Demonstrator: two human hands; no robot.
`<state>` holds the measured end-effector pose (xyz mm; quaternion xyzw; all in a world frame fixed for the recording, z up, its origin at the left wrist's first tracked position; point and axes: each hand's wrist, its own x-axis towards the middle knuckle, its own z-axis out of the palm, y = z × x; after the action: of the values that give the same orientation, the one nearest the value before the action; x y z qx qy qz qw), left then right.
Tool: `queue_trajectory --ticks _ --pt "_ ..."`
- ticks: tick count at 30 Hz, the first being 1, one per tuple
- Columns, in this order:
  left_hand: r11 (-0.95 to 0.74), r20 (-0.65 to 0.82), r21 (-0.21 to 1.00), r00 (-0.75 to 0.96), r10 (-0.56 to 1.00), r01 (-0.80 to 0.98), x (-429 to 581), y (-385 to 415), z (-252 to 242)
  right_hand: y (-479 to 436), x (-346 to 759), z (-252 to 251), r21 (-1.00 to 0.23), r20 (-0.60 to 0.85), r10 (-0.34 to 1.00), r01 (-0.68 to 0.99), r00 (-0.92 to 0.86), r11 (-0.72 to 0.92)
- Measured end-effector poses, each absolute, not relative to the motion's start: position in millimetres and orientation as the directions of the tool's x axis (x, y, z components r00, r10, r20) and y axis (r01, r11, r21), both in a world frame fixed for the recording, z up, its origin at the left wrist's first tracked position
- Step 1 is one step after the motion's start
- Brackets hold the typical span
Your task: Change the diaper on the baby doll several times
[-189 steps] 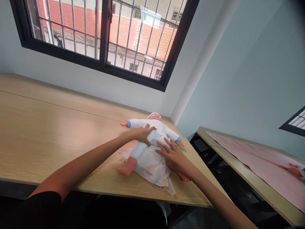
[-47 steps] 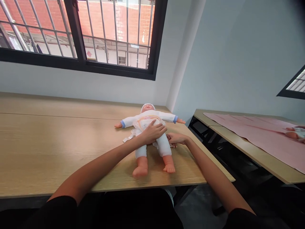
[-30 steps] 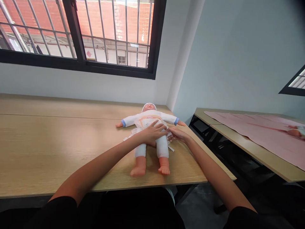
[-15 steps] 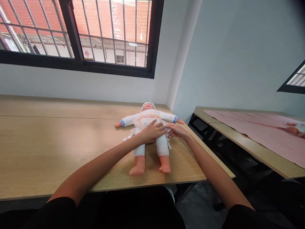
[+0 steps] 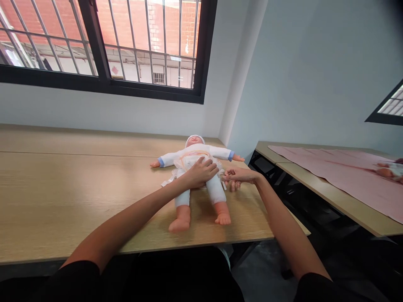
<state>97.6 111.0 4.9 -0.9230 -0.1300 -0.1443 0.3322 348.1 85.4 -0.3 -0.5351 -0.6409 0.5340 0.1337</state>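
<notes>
A baby doll in a white outfit with blue cuffs lies on its back on the wooden table, arms spread and bare feet toward me. Around its hips is a white diaper with frilly edges and an orange-lined front; a white tab sticks out at the left side. My left hand lies over the diaper's front, fingers curled and holding it against the doll. Beside the doll's hip on the right, my right hand pinches the frilly side edge. Exactly what sits between those fingertips is partly hidden.
The wooden table reaches to the wall below a barred window. Past a gap on the right stands another table with a pink cloth, where part of another doll shows at the frame edge.
My right hand has moved outward to the right, its wrist now raised and bent. The doll's leg on the right has swung slightly outward. My left hand has barely moved.
</notes>
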Motion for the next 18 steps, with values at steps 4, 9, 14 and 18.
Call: queue_trajectory --ticks 4,9,14,18 --pt "-0.746 0.349 -0.576 0.926 0.146 0.334 98 109 5 87 344 -7 -0.800 -0.465 0.776 0.577 -0.426 -0.163" --pt "-0.759 0.325 -0.565 0.932 0.157 0.325 96 106 9 91 345 -8 -0.902 -0.296 0.822 0.425 -0.486 -0.074" --pt "-0.828 0.298 -0.492 0.946 0.128 0.268 94 105 11 93 347 -3 -0.975 -0.125 0.933 0.218 -0.337 -0.052" --pt "-0.877 0.303 -0.415 0.946 0.117 0.242 94 106 11 97 344 -5 -0.983 -0.127 0.971 0.158 -0.202 -0.096"
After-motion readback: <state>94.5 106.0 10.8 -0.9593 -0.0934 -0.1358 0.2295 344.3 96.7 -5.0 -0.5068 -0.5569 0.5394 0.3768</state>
